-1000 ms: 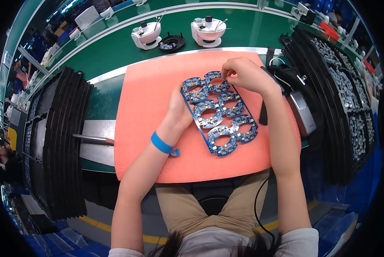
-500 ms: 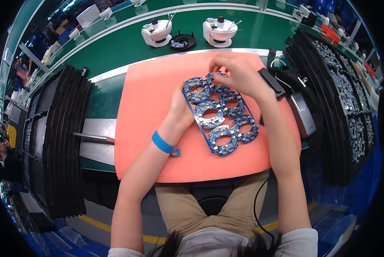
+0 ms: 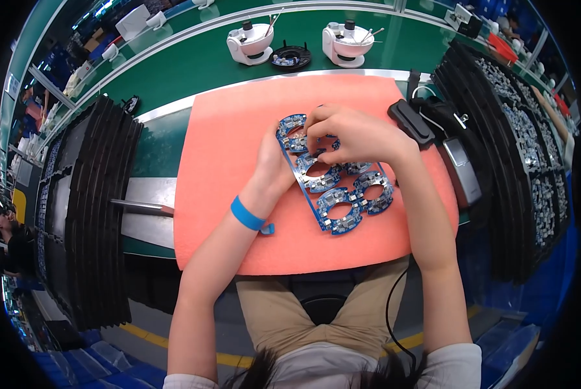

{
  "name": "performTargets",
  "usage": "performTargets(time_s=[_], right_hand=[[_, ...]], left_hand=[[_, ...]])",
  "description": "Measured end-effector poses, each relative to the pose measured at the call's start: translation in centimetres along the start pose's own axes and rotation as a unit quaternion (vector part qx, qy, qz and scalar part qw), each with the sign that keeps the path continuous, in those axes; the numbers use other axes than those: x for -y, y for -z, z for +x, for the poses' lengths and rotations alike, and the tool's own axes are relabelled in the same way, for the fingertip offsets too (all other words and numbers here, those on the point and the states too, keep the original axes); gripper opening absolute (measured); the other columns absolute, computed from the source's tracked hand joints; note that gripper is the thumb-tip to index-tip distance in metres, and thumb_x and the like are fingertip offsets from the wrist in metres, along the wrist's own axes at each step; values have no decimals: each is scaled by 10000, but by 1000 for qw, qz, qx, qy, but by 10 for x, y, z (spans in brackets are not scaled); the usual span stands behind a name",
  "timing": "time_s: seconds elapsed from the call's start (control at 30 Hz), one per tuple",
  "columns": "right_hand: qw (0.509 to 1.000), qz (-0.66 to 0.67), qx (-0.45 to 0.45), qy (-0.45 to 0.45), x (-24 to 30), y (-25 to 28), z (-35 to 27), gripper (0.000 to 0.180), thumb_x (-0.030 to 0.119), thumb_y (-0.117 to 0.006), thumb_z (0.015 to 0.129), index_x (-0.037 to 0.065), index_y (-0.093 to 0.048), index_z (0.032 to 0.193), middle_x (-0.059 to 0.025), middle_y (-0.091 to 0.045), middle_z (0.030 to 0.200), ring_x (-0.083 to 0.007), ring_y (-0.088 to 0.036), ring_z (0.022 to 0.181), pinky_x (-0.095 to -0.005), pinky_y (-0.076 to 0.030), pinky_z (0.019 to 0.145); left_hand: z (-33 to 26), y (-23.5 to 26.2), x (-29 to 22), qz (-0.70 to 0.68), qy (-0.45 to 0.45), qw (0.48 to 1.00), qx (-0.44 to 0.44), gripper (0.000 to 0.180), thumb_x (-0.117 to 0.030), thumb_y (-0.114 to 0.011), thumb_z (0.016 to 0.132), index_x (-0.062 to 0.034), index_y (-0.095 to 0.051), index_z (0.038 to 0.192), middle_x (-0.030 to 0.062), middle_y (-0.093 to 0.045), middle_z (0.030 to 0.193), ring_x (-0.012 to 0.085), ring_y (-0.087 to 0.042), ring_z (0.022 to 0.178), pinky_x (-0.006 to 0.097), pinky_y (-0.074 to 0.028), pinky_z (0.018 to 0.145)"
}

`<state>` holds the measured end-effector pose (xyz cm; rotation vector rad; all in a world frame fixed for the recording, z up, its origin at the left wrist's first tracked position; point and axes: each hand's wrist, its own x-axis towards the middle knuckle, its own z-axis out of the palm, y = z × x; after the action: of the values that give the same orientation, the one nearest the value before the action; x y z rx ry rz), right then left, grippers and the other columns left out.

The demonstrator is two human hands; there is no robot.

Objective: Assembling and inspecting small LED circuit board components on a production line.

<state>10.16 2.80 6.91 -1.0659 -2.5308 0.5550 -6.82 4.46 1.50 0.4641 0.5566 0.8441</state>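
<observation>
Circuit-board panel, one, over one mat; left hand: grip holding panel; right hand: grip unclear.

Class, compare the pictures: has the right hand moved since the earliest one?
Yes: judged against the pink mat, the right hand has shifted left and nearer the person's body, now covering more of the blue circuit-board panel.
</observation>
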Motion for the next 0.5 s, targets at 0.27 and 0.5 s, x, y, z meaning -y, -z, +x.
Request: performTargets(time_s=[0.27,0.5], right_hand=[[1000,-10,13,-12,10,0,0,162,74,-681,664,40,-662,821,-95,-579,1038,-254,-558,976,-331,-467,842],[1000,-16,12,18,9,-2,2,158,69,-674,671,16,-634,815,-105,-581,1019,-254,-583,904,-329,-482,799]], left_hand=[[-2,-3,-1,-8,7,1000,-6,538,-343,-124,934,-2,-470,1166,179,-571,1056,313,-588,968,498,-533,797],[3,2,1,-2,-10,1000,-13,509,-313,-135,931,1,-473,1148,187,-570,1045,319,-593,955,495,-533,788]])
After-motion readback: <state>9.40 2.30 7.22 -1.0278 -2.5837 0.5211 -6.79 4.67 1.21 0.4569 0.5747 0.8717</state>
